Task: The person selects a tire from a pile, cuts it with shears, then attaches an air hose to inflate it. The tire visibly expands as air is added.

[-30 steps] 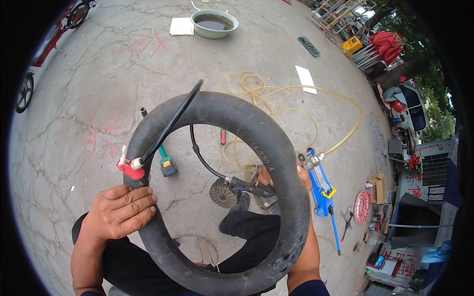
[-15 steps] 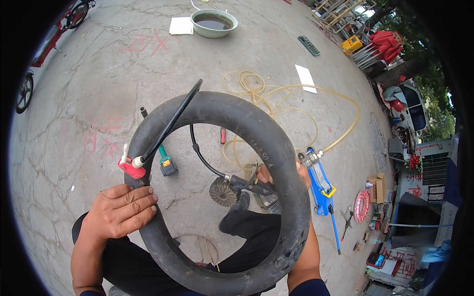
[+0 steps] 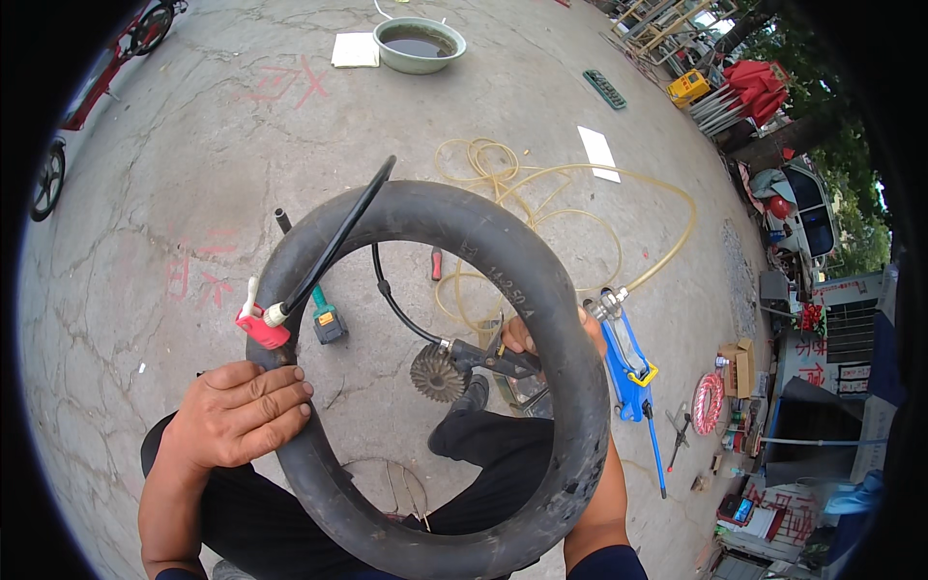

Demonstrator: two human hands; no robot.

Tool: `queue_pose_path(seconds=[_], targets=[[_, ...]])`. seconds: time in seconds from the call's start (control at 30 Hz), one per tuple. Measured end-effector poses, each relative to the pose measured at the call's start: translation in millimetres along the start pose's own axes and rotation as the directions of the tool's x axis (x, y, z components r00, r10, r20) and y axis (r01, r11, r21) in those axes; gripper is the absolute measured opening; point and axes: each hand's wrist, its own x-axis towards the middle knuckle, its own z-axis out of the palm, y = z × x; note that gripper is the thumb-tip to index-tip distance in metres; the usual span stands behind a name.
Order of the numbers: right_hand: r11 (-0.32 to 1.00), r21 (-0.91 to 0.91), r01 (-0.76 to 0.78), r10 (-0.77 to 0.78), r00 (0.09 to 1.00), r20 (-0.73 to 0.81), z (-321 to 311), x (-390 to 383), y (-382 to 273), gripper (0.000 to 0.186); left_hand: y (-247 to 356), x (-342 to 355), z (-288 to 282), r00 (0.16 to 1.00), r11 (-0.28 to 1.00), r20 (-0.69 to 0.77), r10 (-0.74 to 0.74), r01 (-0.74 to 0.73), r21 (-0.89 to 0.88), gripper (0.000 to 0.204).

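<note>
A swollen black inner tube (image 3: 464,217) stands tilted over my lap. My left hand (image 3: 244,411) is closed round its left side, fingers over the top. Just above that hand, a red air chuck (image 3: 262,327) with a white lever sits where the valve would be; the valve itself is hidden. A black hose (image 3: 333,237) runs up from the chuck and behind the tube. My right hand (image 3: 519,336), partly hidden behind the tube's right side, grips a tire inflator gun (image 3: 493,361). Its round gauge (image 3: 438,373), in a ribbed cover, shows through the ring. Its dial face is out of sight.
A yellowish air hose (image 3: 667,253) loops from the gun's fitting across the concrete. A blue floor jack (image 3: 633,372), a teal cordless tool (image 3: 329,324) and a red-handled tool (image 3: 436,264) lie nearby. Farther off stand a basin of water (image 3: 419,64) and a red two-wheeler (image 3: 101,72).
The inner tube, chuck and left hand have shifted very slightly to the right. Both hands keep their holds.
</note>
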Motion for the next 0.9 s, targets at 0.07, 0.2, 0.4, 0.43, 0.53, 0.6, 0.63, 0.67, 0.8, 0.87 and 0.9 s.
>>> queue_pose_path(seconds=[0.07, 0.2, 0.4, 0.43, 0.53, 0.6, 0.63, 0.67, 0.8, 0.87, 0.9], targets=[[1.000, 0.009, -0.011, 0.012, 0.998, -0.064, 4.9, -1.4, -0.5, 0.045, 0.4, -0.4, 0.5, 1.000, 1.000, -0.005, 0.002, -0.002, -0.005, 0.017], [0.998, 0.053, -0.015, 0.025, 0.979, -0.202, 9.8, -2.7, 3.1, 0.046, 1.3, -1.0, 1.0, 1.000, 1.000, -0.016, -0.003, 0.003, -0.022, 0.017], [0.904, -0.380, -0.197, 0.106, 0.963, -0.248, -8.5, -0.9, 0.6, 0.051, 8.6, 0.8, 0.7, 0.999, 0.989, -0.020, -0.047, 0.044, -0.140, 0.018], [0.982, -0.137, -0.129, 0.103, 0.978, -0.181, -10.3, 2.0, 5.9, 0.052, 9.5, 0.8, 0.9, 0.999, 0.987, -0.004, -0.044, 0.043, -0.154, 0.018], [0.977, 0.193, -0.088, 0.108, 0.989, -0.099, -15.7, 12.0, 18.4, 0.056, 6.9, 1.3, 2.0, 0.995, 0.967, 0.015, -0.102, 0.103, -0.235, 0.018], [0.963, 0.251, -0.095, 0.131, 0.983, -0.128, -16.6, 13.3, 22.9, 0.052, 6.4, 1.1, 3.6, 0.997, 0.966, 0.013, -0.083, 0.083, -0.246, 0.021], [0.957, 0.275, -0.094, 0.144, 0.975, -0.169, -16.8, 13.3, 24.2, 0.047, 6.7, 0.9, 4.5, 0.996, 0.962, 0.011, -0.085, 0.085, -0.259, 0.022], [0.950, 0.298, -0.091, 0.158, 0.965, -0.210, -16.9, 13.0, 25.4, 0.043, 7.1, 0.5, 4.8, 0.996, 0.958, 0.014, -0.091, 0.091, -0.271, 0.023], [0.932, 0.345, -0.111, 0.180, 0.968, -0.175, -18.3, 11.6, 26.6, 0.048, 8.8, -1.0, 5.4, 0.994, 0.946, 0.021, -0.106, 0.107, -0.306, 0.026], [0.938, 0.321, -0.128, 0.185, 0.971, -0.151, -19.7, 12.2, 28.2, 0.049, 8.3, -1.7, 4.8, 0.993, 0.943, 0.031, -0.110, 0.114, -0.313, 0.027], [0.934, 0.330, -0.134, 0.196, 0.967, -0.161, -20.5, 12.6, 29.1, 0.050, 8.0, -1.9, 4.5, 0.993, 0.942, 0.040, -0.111, 0.118, -0.314, 0.027]])
